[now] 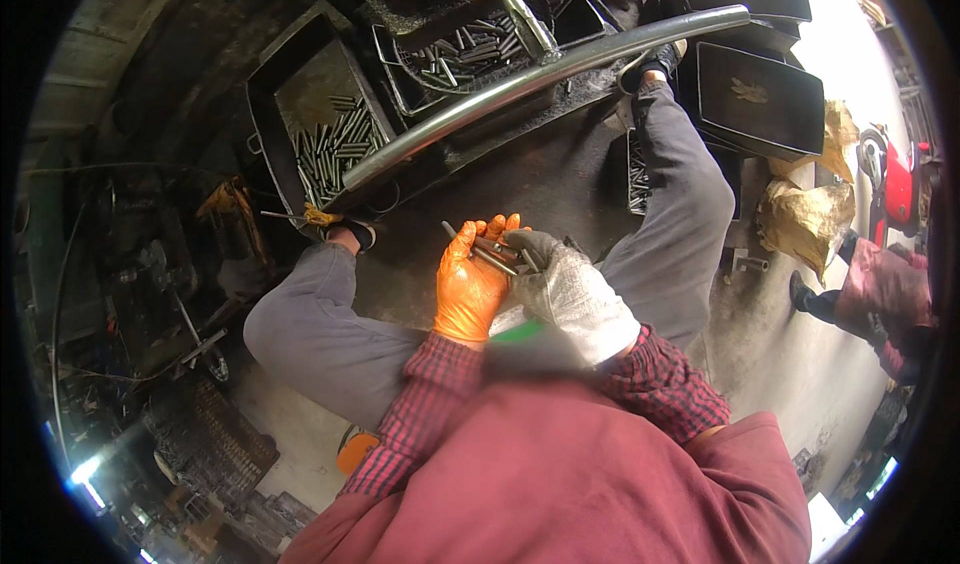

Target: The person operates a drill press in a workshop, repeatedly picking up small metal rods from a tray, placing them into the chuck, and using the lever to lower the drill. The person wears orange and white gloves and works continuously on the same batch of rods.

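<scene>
I've got the left hand [468,286] in its orange glove closed on a bundle of metal rods [492,252] above my lap, right hand [572,294] pinching their ends—best keep them level and tips aligned so none slips.

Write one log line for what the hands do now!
left hand: holds metal rods | right hand: on same rods | tray of rods: ahead

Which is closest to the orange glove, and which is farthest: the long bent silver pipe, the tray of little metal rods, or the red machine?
From the left hand in the orange glove:
1. Bent silver pipe, just ahead, above the knees.
2. Tray of little metal rods, ahead on the left.
3. Red machine, far off at the right edge.
</scene>
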A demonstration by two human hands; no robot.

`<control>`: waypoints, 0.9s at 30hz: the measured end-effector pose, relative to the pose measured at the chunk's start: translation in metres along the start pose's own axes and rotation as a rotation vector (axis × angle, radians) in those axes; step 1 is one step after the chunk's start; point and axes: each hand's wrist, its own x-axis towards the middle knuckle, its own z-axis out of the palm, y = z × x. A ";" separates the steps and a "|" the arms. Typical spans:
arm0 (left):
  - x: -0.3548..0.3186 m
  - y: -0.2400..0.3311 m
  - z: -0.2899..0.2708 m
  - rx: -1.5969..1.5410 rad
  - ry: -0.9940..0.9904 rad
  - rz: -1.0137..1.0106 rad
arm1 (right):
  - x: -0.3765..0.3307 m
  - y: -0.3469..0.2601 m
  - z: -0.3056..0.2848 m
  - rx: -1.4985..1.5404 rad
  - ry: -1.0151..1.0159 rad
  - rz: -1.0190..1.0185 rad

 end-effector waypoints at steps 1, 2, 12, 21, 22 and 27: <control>0.002 0.000 -0.002 -0.034 0.085 0.011 | 0.000 0.002 0.001 0.025 0.014 -0.012; 0.003 0.001 -0.004 -0.067 0.138 0.026 | 0.000 0.004 0.001 0.051 0.028 -0.023; -0.006 0.028 -0.001 -0.156 0.126 0.096 | 0.012 0.017 -0.027 0.654 -0.082 0.087; -0.001 0.036 -0.006 -0.164 0.174 0.084 | 0.019 0.019 -0.030 0.825 -0.121 0.214; -0.001 0.036 -0.007 -0.162 0.159 0.083 | 0.021 0.020 -0.030 0.817 -0.114 0.230; 0.002 0.037 -0.004 -0.175 0.225 0.087 | 0.024 0.020 -0.030 0.773 -0.146 0.216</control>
